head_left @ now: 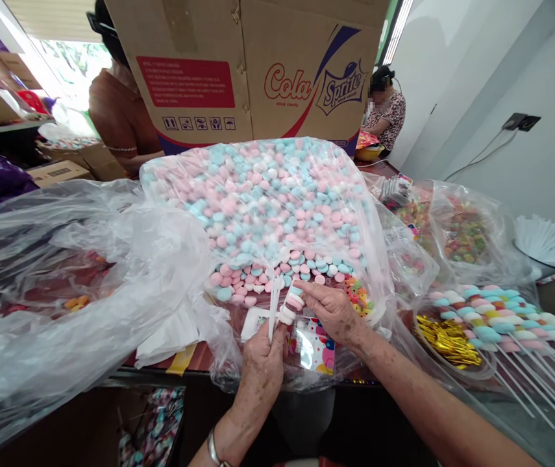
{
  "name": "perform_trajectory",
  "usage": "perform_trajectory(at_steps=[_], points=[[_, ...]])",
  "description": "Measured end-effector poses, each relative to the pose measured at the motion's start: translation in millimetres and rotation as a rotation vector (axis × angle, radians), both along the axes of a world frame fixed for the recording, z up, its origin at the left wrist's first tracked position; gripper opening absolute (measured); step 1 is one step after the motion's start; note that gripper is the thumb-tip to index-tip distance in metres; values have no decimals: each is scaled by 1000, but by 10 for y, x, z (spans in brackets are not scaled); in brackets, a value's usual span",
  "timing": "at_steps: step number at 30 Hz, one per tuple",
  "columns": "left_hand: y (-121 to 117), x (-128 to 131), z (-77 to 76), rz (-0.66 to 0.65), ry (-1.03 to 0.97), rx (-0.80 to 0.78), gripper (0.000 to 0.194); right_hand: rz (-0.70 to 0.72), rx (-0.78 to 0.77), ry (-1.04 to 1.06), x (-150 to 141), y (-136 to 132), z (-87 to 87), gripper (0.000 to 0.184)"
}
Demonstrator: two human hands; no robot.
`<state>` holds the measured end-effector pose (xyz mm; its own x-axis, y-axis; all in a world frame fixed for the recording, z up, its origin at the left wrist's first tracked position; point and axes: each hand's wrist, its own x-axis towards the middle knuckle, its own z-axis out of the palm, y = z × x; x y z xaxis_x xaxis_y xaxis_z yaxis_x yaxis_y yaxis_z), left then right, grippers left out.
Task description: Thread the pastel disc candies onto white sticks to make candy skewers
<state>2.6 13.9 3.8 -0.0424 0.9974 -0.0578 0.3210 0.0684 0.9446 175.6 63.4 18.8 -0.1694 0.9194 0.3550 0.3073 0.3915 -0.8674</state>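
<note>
My left hand [263,357] is closed around several white sticks [274,299] and the lower part of a marshmallow skewer [287,314], which leans to the right. Pink, blue and white pieces are stacked on that skewer. At its upper end, the fingers of my right hand [332,312] pinch the top marshmallow [296,290]. Just beyond both hands, loose pink, blue and white marshmallows [243,279] spill from a large clear plastic bag [277,207]. Ring-shaped gummies [359,297] lie beside my right hand. Beneath the hands is a printed wrapper [317,347] with coloured dots.
Finished marshmallow skewers [496,314] are piled at right, next to a bowl of gold twist ties [447,340]. White sticks [552,240] fan out behind them. Crumpled plastic [150,279] covers the left side. A cardboard box [252,71] stands behind; two people sit beyond.
</note>
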Motion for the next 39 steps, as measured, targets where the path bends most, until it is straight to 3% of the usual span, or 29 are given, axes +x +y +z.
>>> perform_trajectory(at_steps=[6, 11, 13, 18, 21, 27, 34, 39], points=[[-1, -7, 16, 7, -171, -96, 45, 83, 58, 41, -45, -112, 89, 41], [-5, -23, 118, -61, -259, -142, 45, 54, -249, 559, -148, -197, 145, 72], [-9, -11, 162, -59, -282, -143, 44, 75, -352, 704, -182, -213, 154, 76], [7, 29, 218, -70, -219, -66, 44, 104, -367, 761, -272, -223, 119, 52], [40, 14, 225, -69, -141, -8, 42, 31, -317, 739, -287, -203, 68, 51], [109, 4, 216, 23, -216, 31, 46, -25, -276, 714, -209, -196, 57, 47], [60, 113, 207, -205, -98, -79, 44, -80, -313, 847, -160, -212, 194, 45], [37, 138, 151, -163, -101, -55, 45, -60, -326, 916, -151, -191, 204, 32]])
